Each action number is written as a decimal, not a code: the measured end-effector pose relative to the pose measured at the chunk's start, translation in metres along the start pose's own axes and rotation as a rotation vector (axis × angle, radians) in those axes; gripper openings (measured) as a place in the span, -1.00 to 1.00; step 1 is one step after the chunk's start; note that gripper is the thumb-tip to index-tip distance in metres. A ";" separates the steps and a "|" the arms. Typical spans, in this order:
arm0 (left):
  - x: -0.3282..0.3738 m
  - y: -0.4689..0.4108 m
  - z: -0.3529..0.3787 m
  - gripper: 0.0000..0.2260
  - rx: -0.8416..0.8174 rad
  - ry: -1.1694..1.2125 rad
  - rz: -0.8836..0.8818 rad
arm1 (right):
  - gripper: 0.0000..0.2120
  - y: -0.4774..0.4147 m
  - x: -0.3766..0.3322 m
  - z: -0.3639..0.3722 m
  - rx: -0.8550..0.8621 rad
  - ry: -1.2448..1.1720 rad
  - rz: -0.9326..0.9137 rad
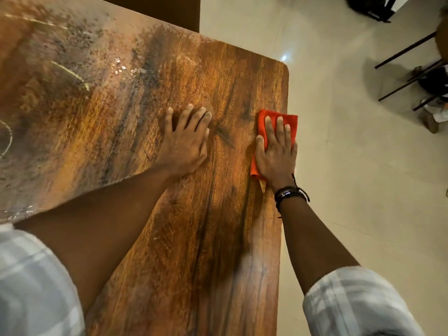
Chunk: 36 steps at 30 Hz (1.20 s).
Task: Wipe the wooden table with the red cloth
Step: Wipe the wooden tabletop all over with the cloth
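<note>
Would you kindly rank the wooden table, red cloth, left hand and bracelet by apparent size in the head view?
1. wooden table
2. left hand and red cloth: unsure, the right hand covers much of the cloth
3. bracelet

Pale checked rolled sleeves (358, 301), dark beaded bracelets (289, 194) on right wrist

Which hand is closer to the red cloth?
Right. The right hand presses flat on the red cloth at the edge of the wooden table; the left hand rests on bare wood to the cloth's left, not touching it.
</note>
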<state>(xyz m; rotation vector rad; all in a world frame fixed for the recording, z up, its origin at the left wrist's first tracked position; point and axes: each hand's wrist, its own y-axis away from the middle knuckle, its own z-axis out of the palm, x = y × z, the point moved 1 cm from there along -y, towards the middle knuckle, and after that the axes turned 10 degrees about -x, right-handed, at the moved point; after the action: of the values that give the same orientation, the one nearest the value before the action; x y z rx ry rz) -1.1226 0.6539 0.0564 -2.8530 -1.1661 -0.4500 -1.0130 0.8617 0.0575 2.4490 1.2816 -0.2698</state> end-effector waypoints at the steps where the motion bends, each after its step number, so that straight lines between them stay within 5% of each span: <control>1: 0.003 0.007 -0.002 -0.55 0.013 -0.036 0.015 | -0.39 0.010 0.000 0.000 -0.020 0.001 -0.008; 7: 0.016 0.125 0.004 -0.60 0.124 0.059 -0.016 | -0.39 0.133 0.011 0.026 -0.036 0.012 -0.082; 15: 0.001 0.274 0.023 -0.53 0.034 0.143 -0.111 | -0.45 0.320 0.028 0.070 -0.013 0.026 -0.060; 28: 0.003 0.269 0.030 -0.54 0.069 0.044 -0.110 | -0.42 0.210 0.010 0.052 0.001 0.038 0.025; 36: 0.001 0.271 0.028 -0.56 0.084 0.062 -0.101 | -0.45 0.292 0.006 0.068 0.009 0.039 -0.018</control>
<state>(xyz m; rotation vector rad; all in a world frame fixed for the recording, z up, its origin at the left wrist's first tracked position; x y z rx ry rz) -0.9277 0.4631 0.0523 -2.6986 -1.2903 -0.4774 -0.7697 0.6868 0.0594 2.4628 1.3214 -0.2342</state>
